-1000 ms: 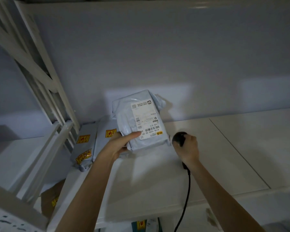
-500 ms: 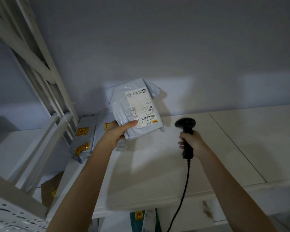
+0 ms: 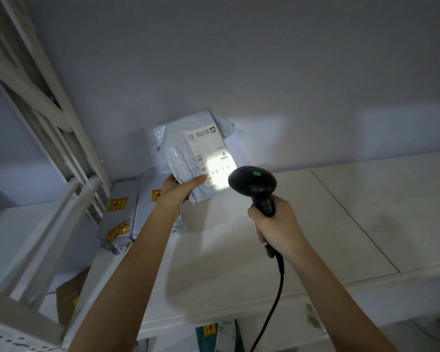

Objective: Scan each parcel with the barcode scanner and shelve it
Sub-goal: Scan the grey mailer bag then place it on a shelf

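Note:
My left hand grips the lower left corner of a grey poly-bag parcel, held upright above the white shelf. Its white shipping label faces me, thumb across the front. My right hand holds the handle of a black barcode scanner, whose head points at the label from just to the right. A bright patch of scanner light falls on the barcode, and a green light glows on the scanner head. The cable hangs down.
Two grey parcels with yellow stickers lie at the shelf's left end against the white rack upright. A brown box sits on a lower level at left. More parcels show below the shelf edge. The wall stands close behind.
The left hand lifted the parcel off the shelf and tilted its label up. The right hand raised the scanner toward the label, and its light now shines on the barcode.

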Tool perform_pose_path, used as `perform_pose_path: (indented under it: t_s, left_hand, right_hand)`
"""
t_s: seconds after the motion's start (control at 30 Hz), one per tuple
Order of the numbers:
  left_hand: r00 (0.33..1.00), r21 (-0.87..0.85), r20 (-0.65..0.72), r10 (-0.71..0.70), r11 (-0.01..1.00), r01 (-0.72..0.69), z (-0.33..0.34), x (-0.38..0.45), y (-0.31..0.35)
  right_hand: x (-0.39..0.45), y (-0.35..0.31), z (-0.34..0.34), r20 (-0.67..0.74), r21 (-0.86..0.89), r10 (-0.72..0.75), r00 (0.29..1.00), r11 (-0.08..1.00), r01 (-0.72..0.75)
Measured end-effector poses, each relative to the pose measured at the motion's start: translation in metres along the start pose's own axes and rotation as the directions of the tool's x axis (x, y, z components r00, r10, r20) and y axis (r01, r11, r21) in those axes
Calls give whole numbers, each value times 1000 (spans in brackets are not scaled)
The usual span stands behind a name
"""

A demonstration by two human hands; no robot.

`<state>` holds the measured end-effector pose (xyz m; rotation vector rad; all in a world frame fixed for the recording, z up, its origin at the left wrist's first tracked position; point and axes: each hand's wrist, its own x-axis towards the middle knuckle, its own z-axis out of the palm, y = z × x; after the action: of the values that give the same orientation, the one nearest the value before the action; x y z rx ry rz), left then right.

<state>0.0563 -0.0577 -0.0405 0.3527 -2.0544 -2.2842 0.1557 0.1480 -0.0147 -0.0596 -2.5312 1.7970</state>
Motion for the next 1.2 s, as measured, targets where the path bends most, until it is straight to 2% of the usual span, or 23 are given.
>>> perform_pose_path:
  t_s: [0.3, 0.67, 0.8, 0.87, 0.93, 1.03, 1.2]
  left_hand:
    - [1000, 21, -14, -10, 1000, 11, -1, 2, -2]
    - [1000, 1, -25, -9, 1000, 9, -2, 1, 0]
    - [996, -60, -85, -36, 998, 31, -5, -6, -1]
    - [987, -81, -131, -91, 993, 81, -10, -9, -2]
    - [983, -97, -121, -135, 988, 124, -14, -12, -1]
    - [985, -115, -84, -151, 983, 141, -18, -19, 7]
    - [984, -132, -152, -87, 989, 67, -19, -28, 17]
  right_hand:
    - [0, -5, -1, 61, 3, -7, 998, 1000, 7]
    - [10, 4, 0, 36, 35, -23, 999, 999, 21]
    - [48, 24, 1, -63, 69, 73, 995, 995, -68]
    - [72, 41, 5, -33, 46, 172, 984, 984, -171]
    - [91, 61, 13, 17, 0, 247, 969, 969, -247]
    - [105, 85, 23, 42, -90, 264, 964, 962, -259]
    - [110, 100, 31, 75, -146, 240, 968, 963, -227]
